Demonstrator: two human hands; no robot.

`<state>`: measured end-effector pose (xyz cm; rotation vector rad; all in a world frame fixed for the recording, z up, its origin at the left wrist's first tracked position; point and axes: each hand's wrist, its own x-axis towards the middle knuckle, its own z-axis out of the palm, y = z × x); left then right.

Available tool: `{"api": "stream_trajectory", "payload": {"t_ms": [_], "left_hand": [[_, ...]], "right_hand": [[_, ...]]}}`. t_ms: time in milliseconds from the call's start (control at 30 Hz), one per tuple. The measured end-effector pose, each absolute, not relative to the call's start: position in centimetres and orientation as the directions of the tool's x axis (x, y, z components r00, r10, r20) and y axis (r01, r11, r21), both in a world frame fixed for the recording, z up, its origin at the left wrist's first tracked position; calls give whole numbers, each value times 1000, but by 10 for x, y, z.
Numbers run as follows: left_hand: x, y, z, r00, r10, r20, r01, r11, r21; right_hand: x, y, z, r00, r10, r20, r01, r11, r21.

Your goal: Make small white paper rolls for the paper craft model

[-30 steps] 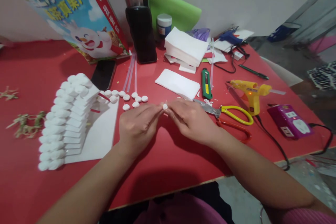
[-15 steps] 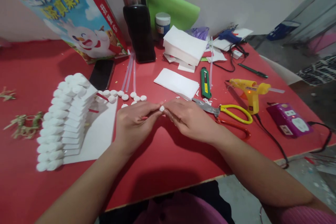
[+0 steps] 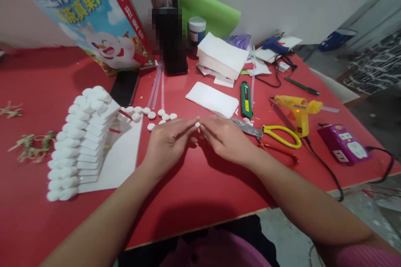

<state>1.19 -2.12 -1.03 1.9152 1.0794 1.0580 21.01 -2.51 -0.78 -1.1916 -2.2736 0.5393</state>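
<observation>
Between the fingertips of both hands is a small white piece (image 3: 197, 124), perhaps rolled or folded paper; most of it is hidden. My left hand (image 3: 169, 142) pinches it from the left, and my right hand (image 3: 224, 137) meets it from the right. Just beyond my left hand lie several small white discs (image 3: 151, 115). To the left stands a stepped white model (image 3: 90, 133) with rows of round white pieces, on a white board (image 3: 122, 167). Scissors (image 3: 278, 133) with yellow and red handles lie right of my right hand, their blades partly behind it.
White paper strips (image 3: 213, 99) and a green utility knife (image 3: 246, 99) lie beyond my hands. A yellow glue gun (image 3: 297, 110) and purple power socket (image 3: 344, 144) sit at right, with trailing cords. A phone (image 3: 124, 87), black bottle (image 3: 171, 41) and printed box (image 3: 94, 21) are at back left.
The view has shifted slightly, so things at left appear farther right. Both hands still hold the small white piece, and the fingers have moved a little around it.
</observation>
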Motion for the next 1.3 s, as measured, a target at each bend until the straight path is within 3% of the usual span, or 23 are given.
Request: {"api": "stream_trajectory", "payload": {"t_ms": [133,233,400,633,700,767,867,1033,1100,1167,1233,1300], "left_hand": [[13,-21,-11,343,867,362,409,-485,773],[13,-21,-11,316,885,343,471,-460,753],[14,-20,-10,266,878,399,422,-478,770],[23,-23,-11,220,909,353,434,-416,799],[24,-23,-10,210,932,297,409,-359,839],[22,-21,-9,200,961,189,355,-251,901],[17,-16,-7,170,984,47,284,-95,954],[13,-14,-4,185,982,-28,215,-13,976],[13,-15,-4,202,977,-67,137,40,990],[13,-15,-4,228,966,-118,35,113,993],[12,-14,-5,249,956,-153,-38,168,985],[10,-13,-8,259,951,-168,-82,194,977]], "right_hand": [[208,-24,-7,-449,862,237,521,468,-714],[208,-24,-6,-392,897,205,521,399,-754],[211,-27,-2,-352,892,283,557,442,-703],[206,-32,-3,-318,888,333,690,458,-561],[208,-30,-2,-283,928,241,631,369,-683],[213,-25,-1,-284,957,55,455,185,-871],[220,-20,0,-288,952,-99,280,-15,-960],[217,-21,-1,-291,954,69,537,223,-814],[215,-23,-2,-319,932,171,570,333,-751],[213,-25,-2,-362,914,184,532,365,-764],[213,-26,-1,-382,923,56,408,223,-886],[215,-25,2,-420,895,-153,211,-68,-975]]}}
